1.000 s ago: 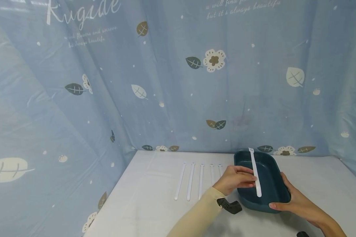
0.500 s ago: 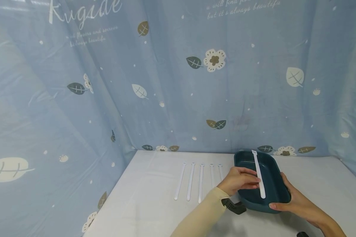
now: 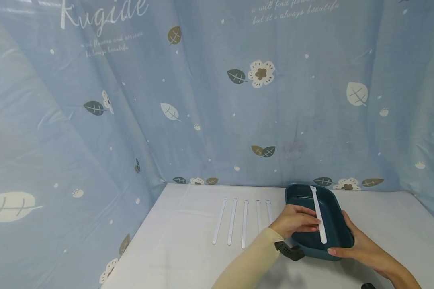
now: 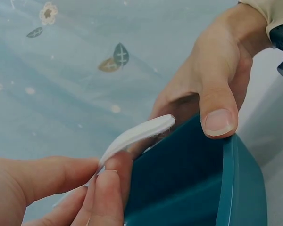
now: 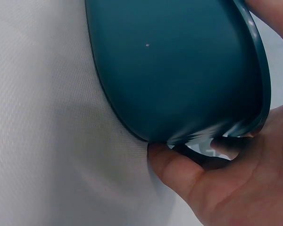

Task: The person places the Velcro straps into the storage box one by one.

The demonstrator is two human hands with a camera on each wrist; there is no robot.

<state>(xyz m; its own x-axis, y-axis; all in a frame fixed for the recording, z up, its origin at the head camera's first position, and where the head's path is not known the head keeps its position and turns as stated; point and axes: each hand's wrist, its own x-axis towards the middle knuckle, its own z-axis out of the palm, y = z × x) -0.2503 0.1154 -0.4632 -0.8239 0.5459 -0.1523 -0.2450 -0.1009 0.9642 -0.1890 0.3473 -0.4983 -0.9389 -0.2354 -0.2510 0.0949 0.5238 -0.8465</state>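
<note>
Left hand [image 3: 294, 221] pinching white strip [image 3: 318, 214] lengthwise over dark teal box [image 3: 334, 218]. Right hand [image 3: 365, 251] gripping box at near right corner. Five more strips [image 3: 245, 224] in row on desk [image 3: 181, 241], left of box. Patterned blue cloth [image 3: 217, 140] hanging behind box.
</note>
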